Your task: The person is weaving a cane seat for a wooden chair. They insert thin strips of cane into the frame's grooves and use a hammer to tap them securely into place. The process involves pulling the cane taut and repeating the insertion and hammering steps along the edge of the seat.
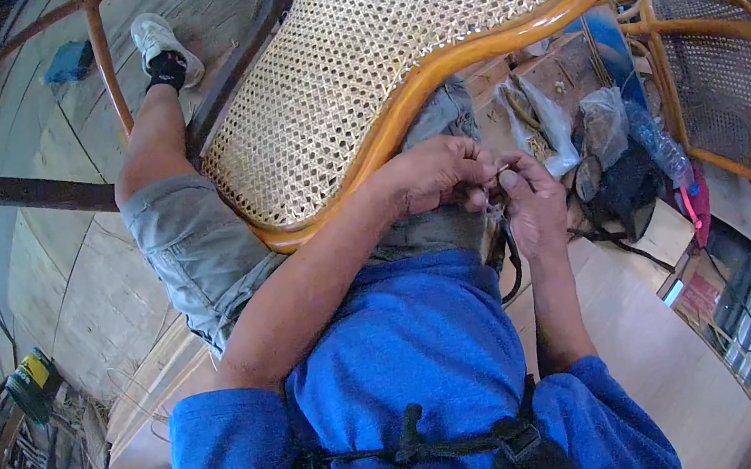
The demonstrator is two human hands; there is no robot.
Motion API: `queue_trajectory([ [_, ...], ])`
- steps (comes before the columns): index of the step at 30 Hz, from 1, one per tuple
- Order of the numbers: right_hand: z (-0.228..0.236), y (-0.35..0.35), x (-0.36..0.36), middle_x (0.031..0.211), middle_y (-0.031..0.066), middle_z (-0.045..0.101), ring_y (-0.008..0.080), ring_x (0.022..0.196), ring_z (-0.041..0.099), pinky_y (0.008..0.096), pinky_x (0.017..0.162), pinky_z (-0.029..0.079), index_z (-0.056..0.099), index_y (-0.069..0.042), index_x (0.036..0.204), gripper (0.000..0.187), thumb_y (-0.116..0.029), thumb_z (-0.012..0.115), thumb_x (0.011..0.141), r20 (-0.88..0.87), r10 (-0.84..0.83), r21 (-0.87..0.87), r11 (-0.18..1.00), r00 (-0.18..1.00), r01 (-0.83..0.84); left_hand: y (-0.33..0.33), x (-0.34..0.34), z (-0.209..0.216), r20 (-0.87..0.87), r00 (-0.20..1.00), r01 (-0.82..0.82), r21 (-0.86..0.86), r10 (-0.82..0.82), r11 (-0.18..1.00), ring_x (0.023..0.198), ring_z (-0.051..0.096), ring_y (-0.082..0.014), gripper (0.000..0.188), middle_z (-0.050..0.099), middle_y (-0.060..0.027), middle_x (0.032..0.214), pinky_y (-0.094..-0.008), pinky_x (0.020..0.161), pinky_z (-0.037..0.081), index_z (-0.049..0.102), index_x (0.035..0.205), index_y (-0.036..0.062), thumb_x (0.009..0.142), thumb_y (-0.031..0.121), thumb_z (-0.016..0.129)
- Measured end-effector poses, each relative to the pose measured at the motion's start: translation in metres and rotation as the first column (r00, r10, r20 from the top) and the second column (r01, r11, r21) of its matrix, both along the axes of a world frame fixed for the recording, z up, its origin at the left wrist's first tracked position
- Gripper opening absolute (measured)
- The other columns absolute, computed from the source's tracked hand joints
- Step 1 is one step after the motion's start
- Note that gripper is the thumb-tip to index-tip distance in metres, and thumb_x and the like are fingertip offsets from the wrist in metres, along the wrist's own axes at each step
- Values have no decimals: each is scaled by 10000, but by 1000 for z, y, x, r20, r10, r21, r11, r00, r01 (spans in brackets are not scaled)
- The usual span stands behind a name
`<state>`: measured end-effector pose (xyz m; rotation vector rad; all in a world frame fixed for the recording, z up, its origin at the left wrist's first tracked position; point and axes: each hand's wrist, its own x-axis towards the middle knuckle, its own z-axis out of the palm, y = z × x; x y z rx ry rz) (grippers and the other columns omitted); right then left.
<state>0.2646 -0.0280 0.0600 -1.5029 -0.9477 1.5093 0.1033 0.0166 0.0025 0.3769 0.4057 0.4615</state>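
Note:
Across my lap rests a woven cane panel (318,99) in a glossy orange-brown rattan frame (381,138), part of a piece of furniture. My left hand (444,172) reaches over my thigh just beside the frame's curved edge, its fingers closed in a pinch. Close against it, my right hand (535,198) pinches too, thumb against the fingers. The fingertips of both hands meet over something small and thin. What it is cannot be made out.
On the right lie clear plastic bags (605,125), a plastic bottle (658,142) and a black bag (629,194). Another rattan-framed woven piece (719,81) stands beyond them. A dark bar (33,191) crosses at left, above the wooden floor (104,282).

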Motion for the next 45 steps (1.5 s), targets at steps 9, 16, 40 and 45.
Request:
queue_trajectory([
  [9,-21,8,7,797,48,593,147,698,563,287,607,471,551,-47,920,108,-92,594,832,-83,-227,-91,971,970,220,-10,4,12,-262,947,-101,306,185,947,595,523,-81,138,552,4,692,-227,563,441,561,840,65,886,188,520],
  [16,-11,11,-4,810,38,597,146,716,565,283,632,471,537,-62,947,151,-130,606,832,-257,-215,-139,973,942,184,-9,7,13,-388,892,-134,263,232,955,628,517,-83,169,562,6,711,-238,592,446,569,845,47,883,206,524],
  [40,1,61,5,730,-3,567,88,654,524,216,592,418,560,-55,889,147,-191,593,841,51,292,-131,950,955,-283,-19,1,31,-478,770,-174,481,423,859,714,608,-235,196,627,-152,757,-357,665,479,575,899,2,835,184,541],
  [45,28,91,-50,660,-6,542,67,604,502,194,562,396,585,-58,841,78,-132,560,842,345,391,-21,912,853,-410,-28,6,12,-500,720,52,730,481,681,772,603,-349,214,611,-208,807,-426,711,467,575,917,-2,820,179,515],
])
